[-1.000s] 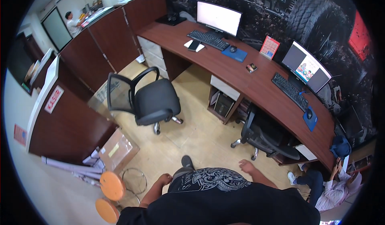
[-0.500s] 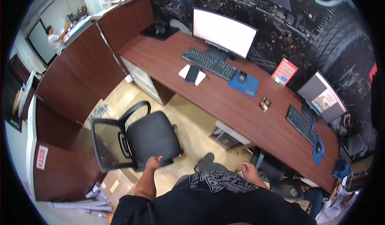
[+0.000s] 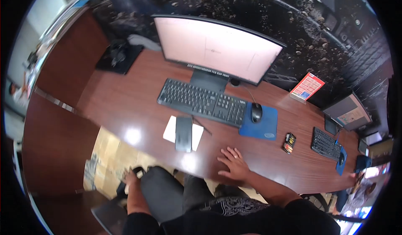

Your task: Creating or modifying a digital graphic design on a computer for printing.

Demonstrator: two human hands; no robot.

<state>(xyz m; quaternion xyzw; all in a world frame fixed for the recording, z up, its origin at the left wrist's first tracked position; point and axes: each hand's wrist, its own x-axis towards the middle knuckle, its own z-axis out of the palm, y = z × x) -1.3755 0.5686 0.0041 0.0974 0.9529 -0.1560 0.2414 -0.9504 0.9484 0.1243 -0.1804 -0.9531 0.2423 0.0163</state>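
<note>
My right hand (image 3: 233, 164) rests palm down at the front edge of the brown desk (image 3: 113, 113), fingers spread, a ring on one of them. It holds nothing. Down on the left, my left hand (image 3: 131, 179) grips the armrest of the black office chair (image 3: 161, 193), whose seat is beside my legs. A dark phone (image 3: 183, 134) lies on white paper (image 3: 169, 129) with a pen (image 3: 203, 127) next to it. Behind these is a black keyboard (image 3: 201, 102). The black mouse (image 3: 256, 113) sits on a blue mouse pad (image 3: 270, 124), beyond my right hand.
A large monitor (image 3: 217, 46) stands at the back of the desk. To the right are a small dark packet (image 3: 289, 143), a red desk calendar (image 3: 307, 87), a second keyboard (image 3: 325, 143) and monitor (image 3: 349, 111). A brown partition (image 3: 58, 134) bounds the left. Another person (image 3: 362, 195) is at far right.
I have moved up to the desk, between it and the chair. My right hand has come forward onto the desktop and spread. My left hand has reached the chair's armrest.
</note>
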